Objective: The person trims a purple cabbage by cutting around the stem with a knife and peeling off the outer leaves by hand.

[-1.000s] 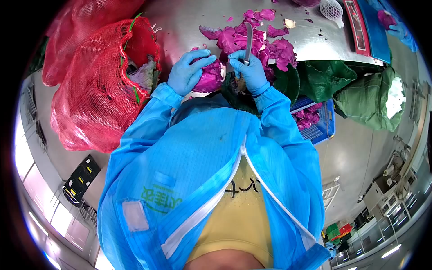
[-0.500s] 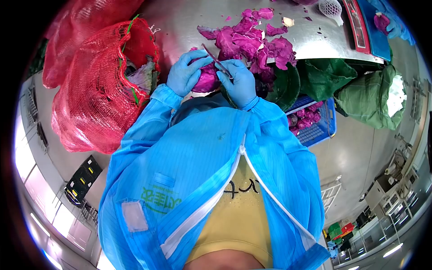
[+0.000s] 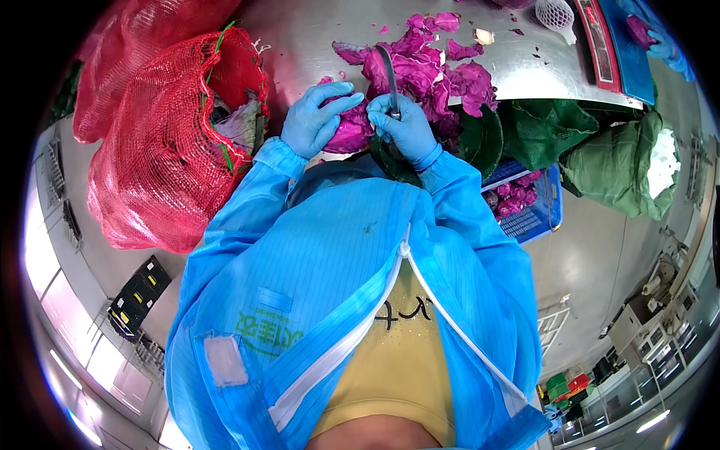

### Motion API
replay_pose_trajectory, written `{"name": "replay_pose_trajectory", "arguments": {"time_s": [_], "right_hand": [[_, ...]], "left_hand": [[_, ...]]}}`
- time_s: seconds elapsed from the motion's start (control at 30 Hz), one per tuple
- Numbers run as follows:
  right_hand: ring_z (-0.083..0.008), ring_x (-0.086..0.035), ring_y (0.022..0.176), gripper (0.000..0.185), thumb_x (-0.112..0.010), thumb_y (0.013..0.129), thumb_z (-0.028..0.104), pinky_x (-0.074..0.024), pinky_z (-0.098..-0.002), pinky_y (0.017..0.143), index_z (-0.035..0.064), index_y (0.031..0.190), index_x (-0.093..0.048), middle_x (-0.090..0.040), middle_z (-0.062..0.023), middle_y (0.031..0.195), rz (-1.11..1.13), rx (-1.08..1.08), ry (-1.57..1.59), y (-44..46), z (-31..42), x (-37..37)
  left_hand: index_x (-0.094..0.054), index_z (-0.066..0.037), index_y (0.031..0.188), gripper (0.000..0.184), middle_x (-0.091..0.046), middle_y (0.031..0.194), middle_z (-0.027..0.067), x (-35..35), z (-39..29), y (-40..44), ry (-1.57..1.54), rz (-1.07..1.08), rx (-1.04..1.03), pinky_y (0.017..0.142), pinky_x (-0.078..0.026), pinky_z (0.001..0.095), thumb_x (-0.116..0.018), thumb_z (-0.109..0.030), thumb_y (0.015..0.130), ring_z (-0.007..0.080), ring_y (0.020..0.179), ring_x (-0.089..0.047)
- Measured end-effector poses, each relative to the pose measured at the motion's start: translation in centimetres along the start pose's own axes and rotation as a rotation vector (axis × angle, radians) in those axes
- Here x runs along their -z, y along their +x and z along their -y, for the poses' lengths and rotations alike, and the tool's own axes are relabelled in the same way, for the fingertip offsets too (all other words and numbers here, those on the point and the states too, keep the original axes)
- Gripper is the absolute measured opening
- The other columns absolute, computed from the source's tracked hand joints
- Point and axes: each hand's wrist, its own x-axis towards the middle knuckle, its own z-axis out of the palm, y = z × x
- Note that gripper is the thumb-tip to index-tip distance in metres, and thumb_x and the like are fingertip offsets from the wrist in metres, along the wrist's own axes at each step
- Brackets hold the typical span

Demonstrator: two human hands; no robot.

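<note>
The left fingers [image 3: 330,91] hold a purple cabbage [image 3: 352,129] while the right fingers [image 3: 380,106] grip a knife [image 3: 391,73] beside it

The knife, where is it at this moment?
In the head view, the knife is in the right hand, its blade seen against the purple leaves, to the right of the cabbage in the left hand.

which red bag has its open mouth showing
The front bag, nearest the left hand on the cabbage: its mouth gapes, with leaves showing inside. The rear bag shows no opening.
</note>
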Motion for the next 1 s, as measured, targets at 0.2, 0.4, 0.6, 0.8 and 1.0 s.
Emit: {"name": "replay_pose_trajectory", "arguments": {"time_s": [0.2,0.4,0.6,0.8,1.0], "right_hand": [[-0.0083,-0.052,0.058,0.015,-0.065,0.088,0.014,-0.0398,-0.0222,0.051,0.0035,0.098,-0.06,-0.058,-0.001,0.073,-0.152,0.067,0.29,-1.0,-2.1,-1.3],[-0.0075,-0.051,0.052,0.015,-0.069,0.084,0.012,-0.0393,-0.0217,0.046,0.0052,0.095,-0.061,-0.057,0.001,0.071,-0.466,0.069,0.417,-1.4,-3.9,0.3],[-0.0059,-0.052,0.061,0.036,-0.068,0.086,0.017,-0.0428,-0.0204,0.049,0.0021,0.117,-0.057,-0.062,-0.0042,0.095,-0.514,0.091,0.076,-2.5,-2.9,0.5],[-0.0193,-0.056,0.103,0.071,-0.08,0.073,0.033,-0.0459,-0.0329,0.088,0.0036,0.13,-0.049,-0.058,-0.0109,0.113,-0.349,0.208,-0.285,-2.6,-4.4,-0.7],[-0.0182,-0.058,0.096,0.073,-0.085,0.064,0.03,-0.0483,-0.03,0.08,0.0063,0.126,-0.054,-0.059,-0.0079,0.112,-0.342,0.306,-0.405,-2.4,-1.4,0.3]], "left_hand": [[-0.058,-0.021,0.125,0.051,-0.055,0.122,0.0101,0.0,-0.1,-0.2,0.032,0.014,-0.006,0.091,-0.048,0.0403,-0.054,-0.005,0.077,0.0312,0.108,-0.055],[-0.059,-0.011,0.125,0.039,-0.052,0.126,0.0142,-0.2,0.3,-1.1,-0.08,-0.027,0.091,0.099,-0.042,0.0386,-0.045,-0.017,0.089,0.032,0.114,-0.052],[-0.06,-0.015,0.123,0.047,-0.055,0.12,0.0121,-0.4,-0.8,-0.9,0.047,-0.095,-0.041,0.096,-0.045,0.0401,-0.055,-0.007,0.077,0.0312,0.111,-0.054],[-0.061,-0.017,0.121,0.057,-0.054,0.116,0.0104,-2.1,-2.0,-0.6,0.087,-0.133,-0.101,0.095,-0.046,0.0422,-0.061,0.0,0.066,0.0329,0.111,-0.052],[-0.043,-0.005,0.136,0.068,-0.045,0.126,0.0172,-3.2,-1.0,-0.6,0.044,-0.234,-0.14,0.099,-0.042,0.0415,-0.069,-0.005,0.073,0.033,0.117,-0.047]]}}
